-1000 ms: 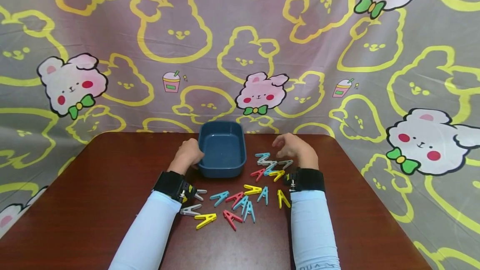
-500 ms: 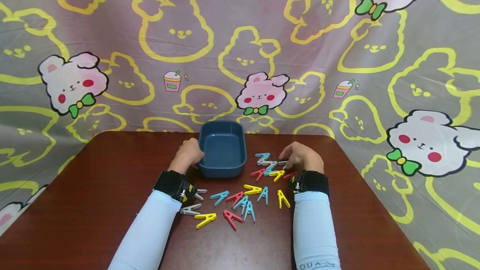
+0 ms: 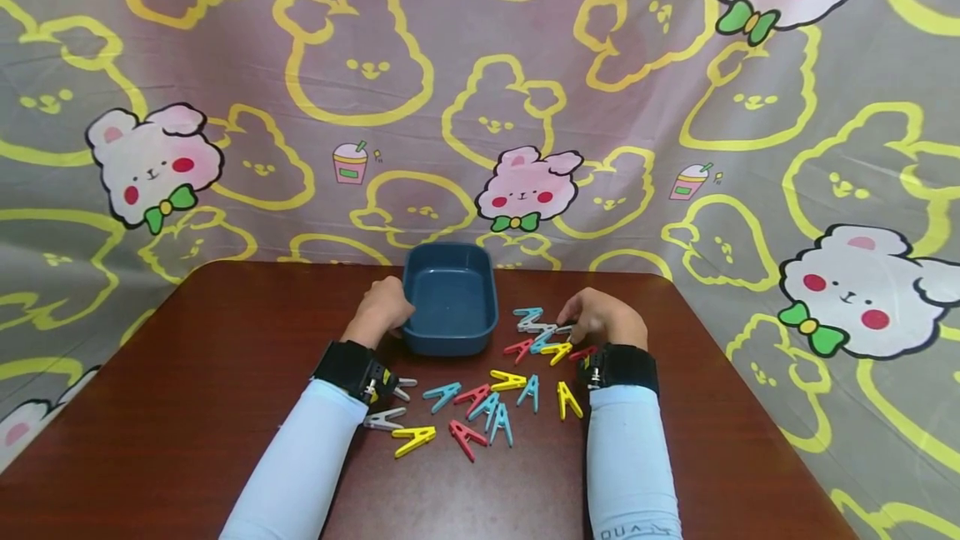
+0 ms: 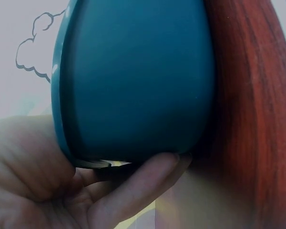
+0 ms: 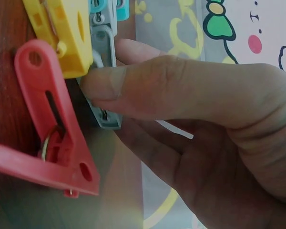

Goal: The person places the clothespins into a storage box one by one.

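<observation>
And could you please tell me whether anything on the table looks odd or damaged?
Nothing stands out: no damage shows, the loose clothespins lie scattered at mixed angles, and the blue bin stands upright.

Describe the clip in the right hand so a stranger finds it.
On the brown table stands a blue tub. Right of it, the right hand is at a cluster of clips. Near a red clip and a yellow clip is the grey clip, the only one pinched between thumb and fingers.
</observation>
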`<move>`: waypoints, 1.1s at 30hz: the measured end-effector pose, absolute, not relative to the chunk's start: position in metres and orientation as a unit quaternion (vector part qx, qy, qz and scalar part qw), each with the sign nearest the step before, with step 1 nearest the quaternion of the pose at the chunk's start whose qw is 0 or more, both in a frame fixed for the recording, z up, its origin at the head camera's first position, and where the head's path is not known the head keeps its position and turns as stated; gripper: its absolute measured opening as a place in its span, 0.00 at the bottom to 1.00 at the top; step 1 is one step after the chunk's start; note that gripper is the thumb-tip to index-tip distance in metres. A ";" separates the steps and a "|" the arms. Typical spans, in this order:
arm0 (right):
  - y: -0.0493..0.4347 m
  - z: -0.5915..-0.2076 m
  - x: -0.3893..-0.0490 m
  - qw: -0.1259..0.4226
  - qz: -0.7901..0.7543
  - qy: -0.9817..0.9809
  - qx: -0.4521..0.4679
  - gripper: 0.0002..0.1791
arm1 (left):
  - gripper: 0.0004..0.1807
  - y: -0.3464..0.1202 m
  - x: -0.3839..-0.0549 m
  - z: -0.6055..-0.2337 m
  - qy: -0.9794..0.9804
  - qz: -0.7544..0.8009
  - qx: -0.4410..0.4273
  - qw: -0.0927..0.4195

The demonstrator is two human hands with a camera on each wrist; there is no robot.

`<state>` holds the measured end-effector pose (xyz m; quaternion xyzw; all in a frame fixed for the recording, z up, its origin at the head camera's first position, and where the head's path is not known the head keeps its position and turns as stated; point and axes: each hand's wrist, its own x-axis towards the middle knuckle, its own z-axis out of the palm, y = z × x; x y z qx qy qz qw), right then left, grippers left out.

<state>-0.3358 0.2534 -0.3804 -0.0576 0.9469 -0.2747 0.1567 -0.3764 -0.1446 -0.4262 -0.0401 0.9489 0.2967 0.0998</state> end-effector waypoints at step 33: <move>0.241 -0.344 -0.328 0.087 -0.239 0.962 -0.098 0.12 | 0.18 -0.153 -0.401 -0.453 0.949 0.300 -0.032 0.093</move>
